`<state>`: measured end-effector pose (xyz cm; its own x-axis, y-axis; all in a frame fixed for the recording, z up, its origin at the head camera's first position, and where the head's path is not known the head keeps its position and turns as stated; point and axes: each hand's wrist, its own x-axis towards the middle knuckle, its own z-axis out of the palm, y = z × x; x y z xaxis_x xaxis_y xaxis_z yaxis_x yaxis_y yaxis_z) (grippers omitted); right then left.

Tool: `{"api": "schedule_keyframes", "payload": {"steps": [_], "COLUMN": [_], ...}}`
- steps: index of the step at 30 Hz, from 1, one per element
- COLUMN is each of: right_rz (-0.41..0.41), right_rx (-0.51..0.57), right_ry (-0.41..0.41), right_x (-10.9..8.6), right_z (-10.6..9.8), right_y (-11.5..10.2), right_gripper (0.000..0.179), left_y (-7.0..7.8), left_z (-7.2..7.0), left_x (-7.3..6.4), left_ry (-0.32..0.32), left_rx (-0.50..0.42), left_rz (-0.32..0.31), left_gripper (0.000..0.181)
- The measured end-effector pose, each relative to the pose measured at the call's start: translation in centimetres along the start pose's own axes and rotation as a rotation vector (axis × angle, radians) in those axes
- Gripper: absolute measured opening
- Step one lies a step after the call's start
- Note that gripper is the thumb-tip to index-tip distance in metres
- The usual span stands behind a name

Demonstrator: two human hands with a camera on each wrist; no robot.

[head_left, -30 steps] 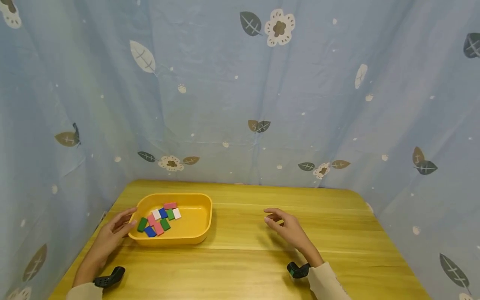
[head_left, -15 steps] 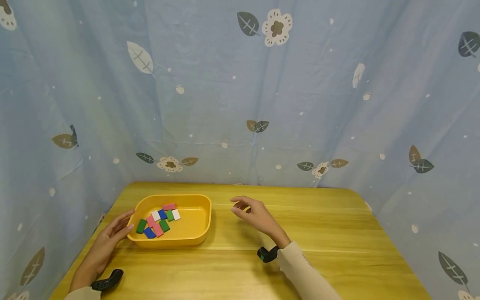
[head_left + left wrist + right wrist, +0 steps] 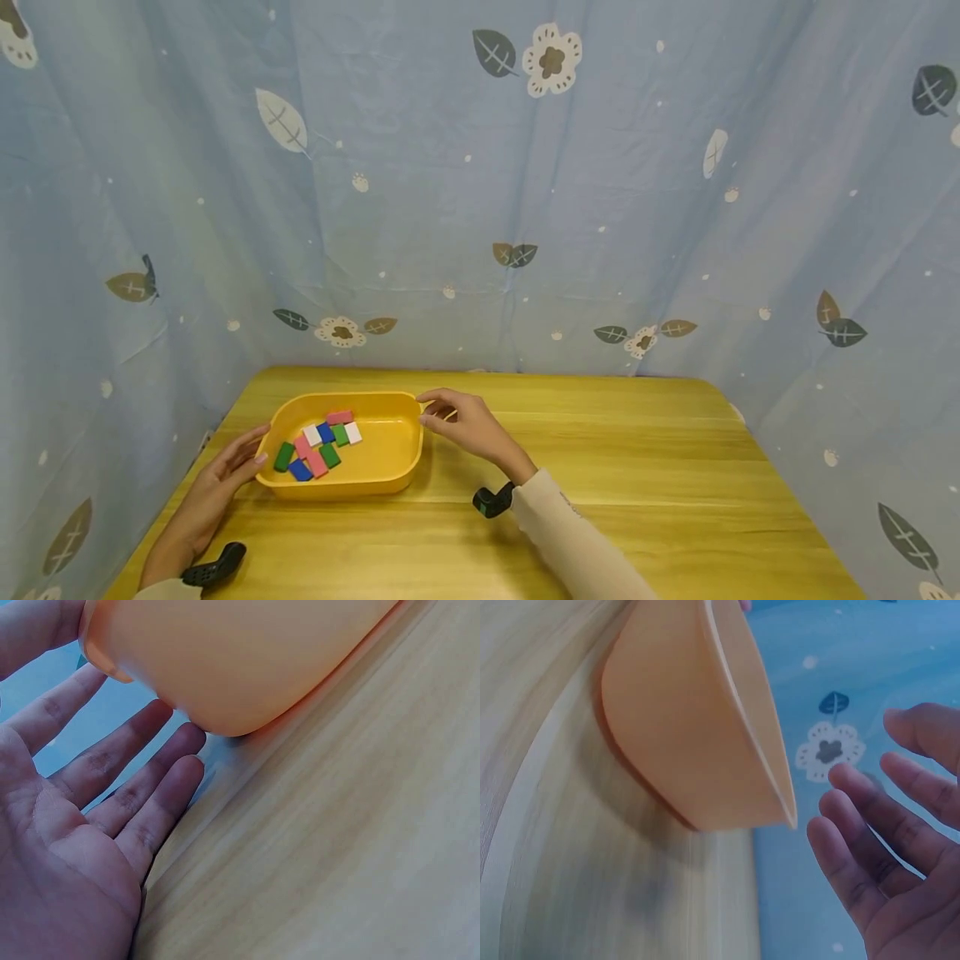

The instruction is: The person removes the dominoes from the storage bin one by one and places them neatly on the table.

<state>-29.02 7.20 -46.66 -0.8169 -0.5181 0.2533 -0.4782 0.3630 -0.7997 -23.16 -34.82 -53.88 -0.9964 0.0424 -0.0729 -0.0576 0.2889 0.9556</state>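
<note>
Two opposite ends should suit a hold on the yellow tub [image 3: 337,489], likely light, stiff and slick, which sits on the tabletop [image 3: 600,442] between the left hand [image 3: 218,483], fingers relaxed and apparently touching its rim, and the right hand [image 3: 477,428], fingers loose beside it.

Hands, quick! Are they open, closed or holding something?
Left hand: open, touching one end of the yellow tub.
Right hand: open, by the other end, holding nothing.
</note>
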Motion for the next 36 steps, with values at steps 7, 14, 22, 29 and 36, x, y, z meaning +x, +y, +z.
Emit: {"api": "schedule_keyframes", "payload": {"steps": [7, 14, 22, 29, 36], "right_rz": [-0.003, 0.022, 0.085, 0.165, 0.226], "right_rx": [-0.014, -0.002, 0.028, 0.087, 0.110], "right_ry": [-0.001, -0.015, -0.013, -0.034, -0.003], "right_x": [1.4, 2.7, 3.7, 4.3, 4.6], "right_z": [1.6, 4.0, 6.6, 8.3, 10.1], "right_y": [-1.0, -1.8, -2.7, -2.6, -3.0], "right_gripper": [0.036, 0.034, 0.030, 0.036, 0.038], "left_y": [0.1, 0.1, 0.1, 0.4, 0.0], "left_z": [0.1, 0.2, 0.0, 0.2, 0.0], "left_x": [0.1, 0.1, 0.0, 0.0, -0.3], "left_ry": [0.007, 0.002, -0.006, -0.002, -0.008], "left_rx": [0.021, -0.006, 0.007, -0.008, -0.052], "left_rz": [-0.039, -0.040, -0.019, 0.005, 0.040], "left_gripper": [0.071, 0.072, 0.069, 0.068, 0.065]}}
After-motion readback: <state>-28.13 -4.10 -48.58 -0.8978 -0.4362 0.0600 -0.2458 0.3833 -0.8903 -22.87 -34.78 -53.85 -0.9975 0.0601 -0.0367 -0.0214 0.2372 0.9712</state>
